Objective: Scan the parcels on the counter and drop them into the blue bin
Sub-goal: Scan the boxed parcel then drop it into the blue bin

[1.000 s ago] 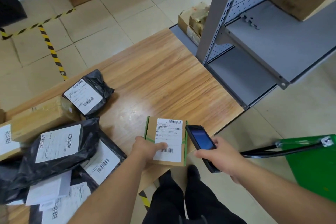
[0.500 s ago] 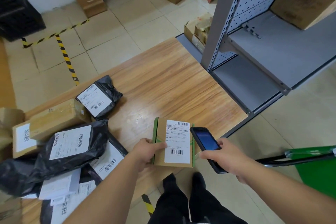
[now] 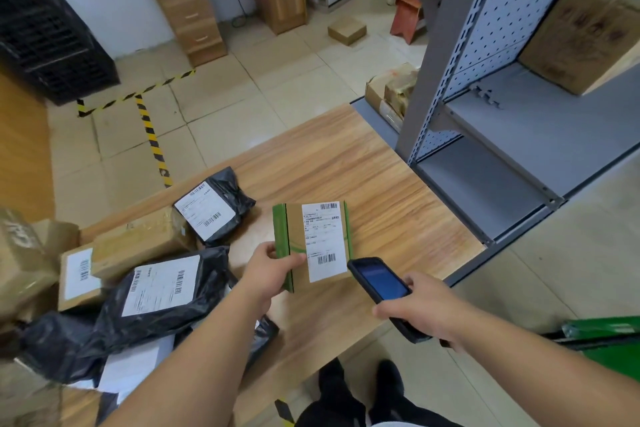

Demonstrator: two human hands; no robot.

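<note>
Above counter (image 3: 363,184), parcel (image 3: 294,246) w/in left grip (image 3: 268,270).

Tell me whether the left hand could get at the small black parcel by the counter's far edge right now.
Probably not yet: the left hand grips the green-edged box. The small black parcel lies just beyond it, uncovered, nothing between, so once the box is released it should be reachable.

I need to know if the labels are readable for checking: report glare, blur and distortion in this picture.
Head view: wide-angle lens bends the shelving upright; soft ceiling-light glare on the wooden counter beyond the parcels; barcodes on the cardboard parcel in the left hand show, small print unreadable; the box at the left edge is blurred; scanner screen glows blue.
</note>
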